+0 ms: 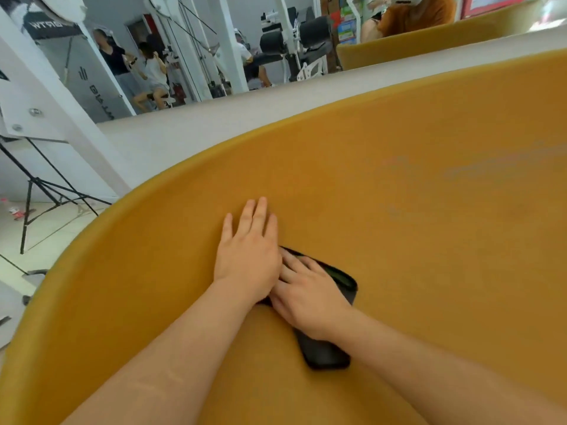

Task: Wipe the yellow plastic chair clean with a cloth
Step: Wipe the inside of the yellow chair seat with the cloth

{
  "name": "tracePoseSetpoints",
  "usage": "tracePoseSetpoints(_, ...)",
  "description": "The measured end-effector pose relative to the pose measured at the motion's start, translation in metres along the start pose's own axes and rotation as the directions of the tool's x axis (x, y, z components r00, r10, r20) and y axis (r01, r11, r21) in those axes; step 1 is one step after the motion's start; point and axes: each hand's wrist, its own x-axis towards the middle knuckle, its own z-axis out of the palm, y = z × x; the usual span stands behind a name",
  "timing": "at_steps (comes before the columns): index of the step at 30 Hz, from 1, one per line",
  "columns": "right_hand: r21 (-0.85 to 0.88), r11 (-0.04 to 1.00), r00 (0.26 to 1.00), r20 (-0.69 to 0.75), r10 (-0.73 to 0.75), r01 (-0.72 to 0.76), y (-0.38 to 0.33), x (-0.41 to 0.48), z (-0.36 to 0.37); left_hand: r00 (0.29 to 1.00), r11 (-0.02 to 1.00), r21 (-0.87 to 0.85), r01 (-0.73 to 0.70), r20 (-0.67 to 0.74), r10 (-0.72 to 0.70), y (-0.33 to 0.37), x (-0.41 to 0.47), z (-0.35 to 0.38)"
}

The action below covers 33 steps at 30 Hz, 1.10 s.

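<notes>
The yellow plastic chair (414, 210) fills most of the view, its curved rim running from lower left to upper right. A dark, folded cloth (328, 351) lies on the seat surface near the middle. My right hand (306, 292) presses flat on top of the cloth, fingers spread. My left hand (248, 253) lies flat on the bare yellow surface just left of it, fingers extended and touching the right hand's fingertips. Part of the cloth is hidden under both hands.
A white ledge and a wall mirror (199, 50) sit behind the chair, reflecting people and gym machines. A black tripod stand (40, 191) and a white frame (36, 96) stand at left over a light tiled floor. A plastic bottle (12, 210) lies on the floor.
</notes>
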Motion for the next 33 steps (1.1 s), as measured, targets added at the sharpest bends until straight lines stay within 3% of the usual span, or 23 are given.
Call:
tracePoseSetpoints(2, -0.204, 0.979, 0.999, -0.027, 0.022, -0.027, 0.052, 0.000, -0.008, 0.998, 0.997, -0.073, 0.026, -0.058, -0.030, 0.005, -0.003, 0.014)
tracePoseSetpoints(4, -0.302, 0.928, 0.976, -0.067, 0.207, -0.217, 0.098, -0.002, -0.027, 0.998, 0.990, -0.138, 0.039, -0.046, -0.045, 0.010, -0.012, 0.026)
tracePoseSetpoints(7, -0.200, 0.793, 0.816, -0.195, 0.543, -0.576, 0.120, 0.006, -0.048, 0.992, 0.994, -0.111, -0.006, 0.127, 0.020, 0.023, -0.036, 0.046)
tracePoseSetpoints(9, -0.087, 0.721, 0.725, -0.138, 0.675, -0.687, 0.099, 0.019, -0.045, 0.979, 0.996, -0.086, -0.026, 0.201, 0.043, 0.033, -0.045, 0.056)
tracePoseSetpoints(10, -0.078, 0.759, 0.763, -0.073, 0.643, -0.647, 0.083, 0.018, -0.037, 0.976, 0.996, -0.083, -0.020, 0.213, 0.037, 0.038, -0.045, 0.057)
tracePoseSetpoints(12, -0.081, 0.905, 0.899, 0.110, 0.424, -0.417, 0.047, -0.002, -0.022, 0.971, 0.997, -0.071, -0.014, 0.238, 0.030, 0.043, -0.043, 0.055)
tracePoseSetpoints(14, -0.065, 0.972, 0.930, 0.280, 0.237, -0.228, 0.041, -0.036, -0.019, 0.958, 0.999, -0.020, -0.046, 0.282, 0.049, 0.046, -0.043, 0.053)
tracePoseSetpoints(17, -0.212, 0.977, 0.955, 0.289, 0.071, -0.008, 0.096, -0.061, -0.041, 0.938, 0.998, 0.019, -0.066, 0.343, 0.055, 0.050, -0.043, 0.051)
tracePoseSetpoints(19, -0.397, 0.917, 0.975, 0.211, 0.064, 0.025, 0.150, -0.060, -0.064, 0.917, 0.998, -0.005, -0.064, 0.394, 0.061, 0.057, -0.042, 0.048)
tracePoseSetpoints(21, -0.502, 0.845, 0.976, 0.012, 0.216, -0.181, 0.195, -0.046, -0.094, 0.892, 0.995, -0.047, -0.092, 0.441, 0.103, 0.069, -0.040, 0.046)
tracePoseSetpoints(22, -0.475, 0.815, 0.941, -0.117, 0.317, -0.334, 0.203, -0.034, -0.103, 0.882, 0.993, -0.063, -0.103, 0.456, 0.120, 0.074, -0.040, 0.046)
tracePoseSetpoints(24, -0.294, 0.750, 0.804, -0.270, 0.530, -0.593, 0.190, -0.015, -0.101, 0.875, 0.992, -0.079, -0.096, 0.469, 0.122, 0.083, -0.039, 0.048)
tracePoseSetpoints(25, -0.222, 0.731, 0.761, -0.266, 0.591, -0.645, 0.172, -0.016, -0.091, 0.874, 0.993, -0.078, -0.088, 0.472, 0.114, 0.086, -0.038, 0.048)
tracePoseSetpoints(26, -0.203, 0.763, 0.787, -0.233, 0.572, -0.614, 0.151, -0.026, -0.075, 0.875, 0.994, -0.073, -0.083, 0.472, 0.108, 0.089, -0.037, 0.049)
tracePoseSetpoints(27, -0.212, 0.834, 0.860, -0.163, 0.484, -0.510, 0.129, -0.043, -0.057, 0.875, 0.995, -0.065, -0.082, 0.472, 0.103, 0.091, -0.037, 0.048)
tracePoseSetpoints(29, -0.220, 0.950, 0.966, 0.083, 0.244, -0.221, 0.090, -0.085, -0.033, 0.869, 0.995, -0.054, -0.081, 0.485, 0.097, 0.092, -0.035, 0.047)
tracePoseSetpoints(31, -0.196, 0.980, 0.968, 0.248, 0.030, 0.020, 0.097, -0.096, -0.037, 0.857, 0.995, -0.063, -0.081, 0.505, 0.101, 0.092, -0.034, 0.044)
tracePoseSetpoints(33, -0.295, 0.940, 0.957, 0.275, -0.087, 0.170, 0.134, -0.076, -0.057, 0.852, 0.994, -0.069, -0.084, 0.512, 0.108, 0.092, -0.034, 0.042)
